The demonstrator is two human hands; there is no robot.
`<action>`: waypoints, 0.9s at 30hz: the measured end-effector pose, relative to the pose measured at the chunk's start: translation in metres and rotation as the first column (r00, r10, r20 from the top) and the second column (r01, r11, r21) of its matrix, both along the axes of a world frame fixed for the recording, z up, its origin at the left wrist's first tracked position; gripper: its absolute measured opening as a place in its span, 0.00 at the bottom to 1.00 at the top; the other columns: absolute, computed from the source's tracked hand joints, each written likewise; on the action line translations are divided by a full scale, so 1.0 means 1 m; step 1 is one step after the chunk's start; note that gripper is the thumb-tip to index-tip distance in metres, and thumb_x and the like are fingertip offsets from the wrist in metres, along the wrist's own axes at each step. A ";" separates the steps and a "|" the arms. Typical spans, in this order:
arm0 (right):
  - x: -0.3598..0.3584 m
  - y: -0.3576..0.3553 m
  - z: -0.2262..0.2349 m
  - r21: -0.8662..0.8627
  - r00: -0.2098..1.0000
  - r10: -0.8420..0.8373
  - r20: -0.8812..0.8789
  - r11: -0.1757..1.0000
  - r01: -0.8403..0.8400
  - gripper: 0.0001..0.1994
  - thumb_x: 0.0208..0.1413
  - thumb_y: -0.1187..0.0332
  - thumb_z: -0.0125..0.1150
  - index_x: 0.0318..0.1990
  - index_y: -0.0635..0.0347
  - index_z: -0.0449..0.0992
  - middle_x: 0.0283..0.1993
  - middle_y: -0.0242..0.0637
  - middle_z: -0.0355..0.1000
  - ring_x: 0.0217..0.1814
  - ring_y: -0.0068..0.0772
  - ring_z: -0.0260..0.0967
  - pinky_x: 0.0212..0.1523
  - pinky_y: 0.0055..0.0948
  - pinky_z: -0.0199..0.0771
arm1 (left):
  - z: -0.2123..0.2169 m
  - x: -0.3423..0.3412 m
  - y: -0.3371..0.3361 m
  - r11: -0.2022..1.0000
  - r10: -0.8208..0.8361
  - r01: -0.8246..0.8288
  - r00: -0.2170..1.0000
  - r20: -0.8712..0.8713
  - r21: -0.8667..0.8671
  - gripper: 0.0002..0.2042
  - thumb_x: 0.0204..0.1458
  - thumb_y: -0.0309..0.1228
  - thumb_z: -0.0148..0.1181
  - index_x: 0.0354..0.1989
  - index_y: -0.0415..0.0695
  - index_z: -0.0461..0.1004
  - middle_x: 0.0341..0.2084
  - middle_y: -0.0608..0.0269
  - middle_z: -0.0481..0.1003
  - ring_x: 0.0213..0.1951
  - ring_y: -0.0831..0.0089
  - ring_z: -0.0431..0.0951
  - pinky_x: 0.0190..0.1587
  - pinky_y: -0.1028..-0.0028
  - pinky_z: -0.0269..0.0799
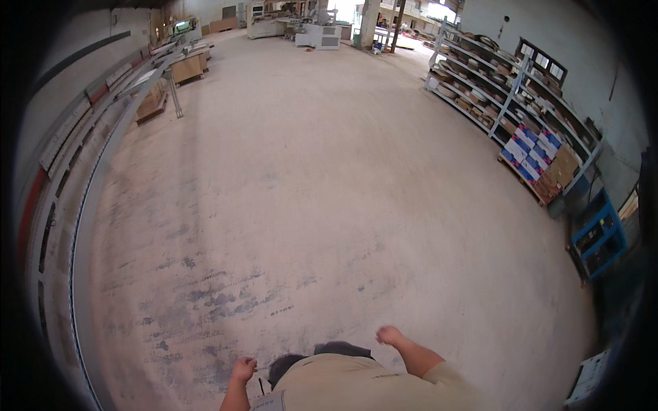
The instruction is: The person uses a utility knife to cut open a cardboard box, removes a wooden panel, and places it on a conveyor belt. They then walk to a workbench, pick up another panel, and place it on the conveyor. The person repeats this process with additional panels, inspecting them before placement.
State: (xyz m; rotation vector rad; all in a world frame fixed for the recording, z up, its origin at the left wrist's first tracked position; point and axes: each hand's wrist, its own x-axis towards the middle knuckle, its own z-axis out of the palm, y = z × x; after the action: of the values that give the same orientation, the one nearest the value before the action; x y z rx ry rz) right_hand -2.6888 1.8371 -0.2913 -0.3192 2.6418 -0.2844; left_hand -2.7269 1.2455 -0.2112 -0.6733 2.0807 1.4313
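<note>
My left hand (244, 369) hangs low beside my body, fingers loosely curled, with nothing visible in it. Close by it a thin dark strip (261, 386) shows against my beige shirt (356, 385). My right hand (388, 335) is held out in front of my right side, a little farther forward. Its fingers are curled in and somewhat blurred, and no object shows in them. Neither hand touches anything around it. Below both hands lies the pale, dusty concrete floor (295, 192), marked with dark scuffs at the left.
A long metal machine bed (86, 205) runs along the left wall. Wooden stacks (186, 68) stand beyond it. Shelves (476, 75) with coiled rolls, stacked boxes (529, 154) on a pallet and a blue metal frame (598, 236) line the right. White machinery (319, 36) stands far ahead.
</note>
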 end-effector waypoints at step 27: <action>-0.985 0.048 0.005 -0.134 0.596 -0.471 0.650 0.701 0.700 0.14 0.60 0.64 0.55 0.49 0.62 0.76 0.40 0.42 0.80 0.33 0.37 0.79 0.30 0.39 0.77 | -0.029 -1.093 0.002 0.950 0.308 -0.302 0.948 -0.079 0.075 0.12 0.60 0.32 0.54 0.41 0.34 0.76 0.29 0.57 0.78 0.30 0.68 0.79 0.34 0.68 0.78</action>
State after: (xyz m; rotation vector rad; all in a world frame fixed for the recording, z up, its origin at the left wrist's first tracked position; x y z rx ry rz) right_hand -3.6742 1.8851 -0.2867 0.5183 1.9663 -0.9631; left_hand -3.8203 1.2475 -0.2400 -0.9549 2.0554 1.7162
